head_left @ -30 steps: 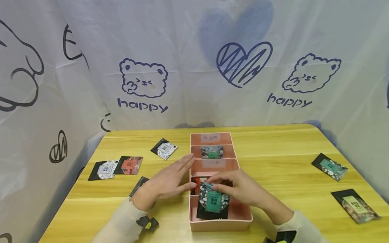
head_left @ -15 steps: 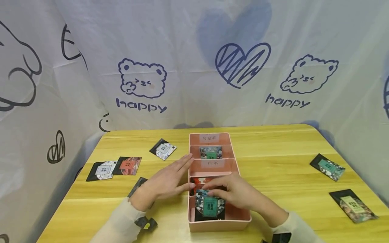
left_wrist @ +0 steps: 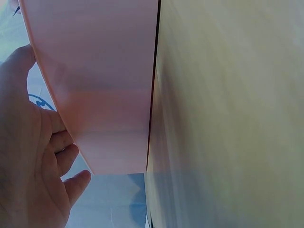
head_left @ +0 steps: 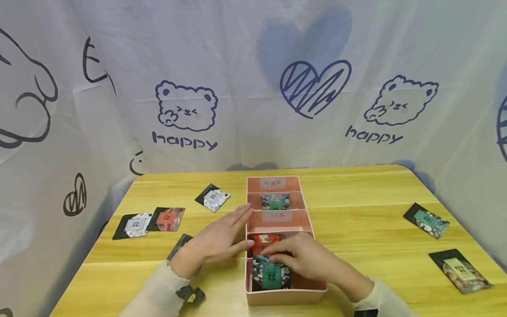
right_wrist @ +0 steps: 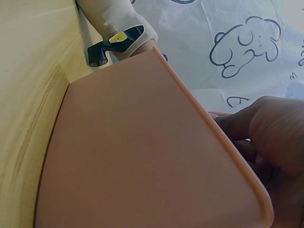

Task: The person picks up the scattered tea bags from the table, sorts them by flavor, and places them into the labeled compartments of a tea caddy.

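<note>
Green-labelled sachet (head_left: 271, 275) between thumb and fingers: a person's right hand (head_left: 303, 257), fingers curled, pinches it by the upper edge inside the nearest compartment of a pink box (head_left: 287, 297). Whether it touches the floor of the box, I cannot tell from here. Opposite, the left hand (head_left: 218, 240) lies with fingers loosely extended and thumb apart, touching the left rim without a grip. Just behind, a red sachet (head_left: 266, 238) is partly blocked from sight by the right hand; farther back stands a teal-labelled sachet (head_left: 275, 201). Around the box on the yellow wooden table (head_left: 356, 198), a white-labelled sachet (head_left: 212, 197) lies beyond the left hand, and an orange-labelled sachet (head_left: 166, 219) touches a pale-labelled one (head_left: 134, 225) at far left. The left forearm partly covers a dark packet (head_left: 180, 245). Well apart, at right, rest a flowered green packet (head_left: 427, 220) and a yellow-labelled packet (head_left: 461, 270).
</note>
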Demonstrator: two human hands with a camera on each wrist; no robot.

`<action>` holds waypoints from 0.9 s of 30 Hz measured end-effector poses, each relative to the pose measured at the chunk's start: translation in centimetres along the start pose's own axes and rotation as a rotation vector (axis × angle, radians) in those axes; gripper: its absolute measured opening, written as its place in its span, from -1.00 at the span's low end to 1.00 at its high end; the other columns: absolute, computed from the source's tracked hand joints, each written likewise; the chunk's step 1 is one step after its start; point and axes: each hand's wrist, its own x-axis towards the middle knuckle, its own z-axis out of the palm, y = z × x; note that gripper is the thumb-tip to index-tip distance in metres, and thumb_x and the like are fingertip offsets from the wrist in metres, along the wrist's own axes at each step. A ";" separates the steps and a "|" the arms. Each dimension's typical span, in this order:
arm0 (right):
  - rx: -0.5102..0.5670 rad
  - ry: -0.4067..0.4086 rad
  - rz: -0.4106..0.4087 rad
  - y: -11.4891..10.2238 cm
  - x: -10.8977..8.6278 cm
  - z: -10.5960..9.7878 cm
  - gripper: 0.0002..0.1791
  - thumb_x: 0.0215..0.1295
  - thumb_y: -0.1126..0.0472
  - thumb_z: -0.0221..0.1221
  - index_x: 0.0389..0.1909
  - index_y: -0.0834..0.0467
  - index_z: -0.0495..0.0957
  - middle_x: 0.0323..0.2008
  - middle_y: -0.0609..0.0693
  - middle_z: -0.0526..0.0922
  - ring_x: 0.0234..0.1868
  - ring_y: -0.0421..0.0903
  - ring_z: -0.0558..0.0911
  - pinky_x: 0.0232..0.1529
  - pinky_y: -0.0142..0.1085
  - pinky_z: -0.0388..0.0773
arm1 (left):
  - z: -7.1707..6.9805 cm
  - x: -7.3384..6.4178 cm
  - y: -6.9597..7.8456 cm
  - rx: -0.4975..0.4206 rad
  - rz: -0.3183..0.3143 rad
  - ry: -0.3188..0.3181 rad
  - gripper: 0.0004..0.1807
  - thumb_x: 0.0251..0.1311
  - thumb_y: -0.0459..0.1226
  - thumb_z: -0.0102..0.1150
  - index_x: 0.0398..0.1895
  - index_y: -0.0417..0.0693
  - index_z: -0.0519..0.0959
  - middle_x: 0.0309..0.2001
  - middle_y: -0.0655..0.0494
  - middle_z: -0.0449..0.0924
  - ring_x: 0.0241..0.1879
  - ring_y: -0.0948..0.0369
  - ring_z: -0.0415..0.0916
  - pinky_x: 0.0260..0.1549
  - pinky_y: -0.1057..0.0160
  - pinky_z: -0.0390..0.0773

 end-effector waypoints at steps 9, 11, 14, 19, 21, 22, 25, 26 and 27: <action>-0.081 -0.076 -0.030 -0.5 -0.2 0.4 -0.75 0.36 0.16 0.22 0.02 -0.06 0.70 -0.31 -0.27 0.69 -0.54 -0.43 0.41 -0.48 -0.57 0.44 | 0.2 0.1 0.0 0.017 0.012 0.013 -0.06 0.37 0.34 -0.39 0.58 -0.09 -0.13 0.57 0.01 -0.21 0.51 0.06 -0.14 0.41 0.05 0.08; -0.092 -0.086 -0.022 -0.6 -0.2 0.5 -0.75 0.36 0.15 0.22 0.02 -0.07 0.70 -0.34 -0.31 0.68 -0.57 -0.43 0.40 -0.52 -0.58 0.42 | 0.3 0.1 -0.1 0.018 0.014 0.016 -0.06 0.37 0.34 -0.39 0.58 -0.09 -0.13 0.57 0.01 -0.21 0.51 0.07 -0.14 0.41 0.04 0.08; -0.094 -0.101 -0.016 -0.6 -0.2 0.6 -0.74 0.37 0.14 0.22 0.03 -0.07 0.69 -0.35 -0.33 0.67 -0.58 -0.43 0.40 -0.54 -0.58 0.41 | 0.3 0.0 -0.1 0.016 0.015 0.020 -0.07 0.38 0.33 -0.39 0.58 -0.09 -0.13 0.57 0.01 -0.20 0.51 0.08 -0.15 0.41 0.04 0.09; -0.097 -0.110 -0.041 -0.6 -0.3 0.6 -0.75 0.39 0.13 0.20 0.03 -0.10 0.69 -0.28 -0.32 0.68 -0.50 -0.44 0.46 -0.44 -0.58 0.45 | 0.3 0.0 -0.1 0.016 0.018 0.026 -0.07 0.38 0.33 -0.39 0.58 -0.10 -0.12 0.57 0.00 -0.20 0.50 0.08 -0.15 0.41 0.04 0.10; -0.100 -0.108 -0.045 -0.5 -0.3 0.7 -0.74 0.39 0.13 0.19 0.03 -0.11 0.69 -0.26 -0.32 0.69 -0.47 -0.44 0.47 -0.40 -0.58 0.47 | 0.3 0.0 -0.1 0.018 0.016 0.026 -0.07 0.38 0.33 -0.39 0.58 -0.09 -0.12 0.57 0.00 -0.20 0.51 0.09 -0.15 0.41 0.05 0.09; -0.101 -0.106 -0.045 -0.5 -0.2 0.7 -0.74 0.39 0.13 0.20 0.03 -0.12 0.69 -0.25 -0.32 0.69 -0.48 -0.43 0.47 -0.41 -0.58 0.47 | 0.3 0.0 -0.1 0.018 0.017 0.026 -0.07 0.38 0.33 -0.39 0.58 -0.09 -0.12 0.57 0.00 -0.20 0.51 0.09 -0.15 0.41 0.04 0.10; -0.097 -0.099 -0.040 -0.6 -0.2 0.8 -0.74 0.39 0.14 0.20 0.03 -0.11 0.69 -0.26 -0.31 0.69 -0.49 -0.43 0.45 -0.44 -0.58 0.45 | 0.2 0.0 -0.1 0.020 0.013 0.021 -0.08 0.38 0.33 -0.39 0.58 -0.08 -0.13 0.57 0.02 -0.21 0.51 0.11 -0.17 0.41 0.05 0.09; -0.096 -0.097 -0.042 -0.6 -0.2 0.8 -0.75 0.39 0.14 0.19 0.03 -0.09 0.69 -0.25 -0.31 0.69 -0.49 -0.43 0.45 -0.44 -0.58 0.45 | 0.2 0.0 -0.1 0.020 0.013 0.020 -0.08 0.38 0.33 -0.39 0.58 -0.08 -0.13 0.57 0.02 -0.22 0.51 0.11 -0.18 0.41 0.06 0.08; -0.094 -0.095 -0.044 -0.6 -0.1 0.9 -0.75 0.39 0.14 0.19 0.04 -0.08 0.69 -0.25 -0.30 0.69 -0.49 -0.43 0.46 -0.44 -0.59 0.45 | 0.2 0.0 -0.1 0.021 0.013 0.019 -0.08 0.38 0.32 -0.39 0.58 -0.09 -0.13 0.57 0.02 -0.22 0.51 0.12 -0.18 0.41 0.06 0.08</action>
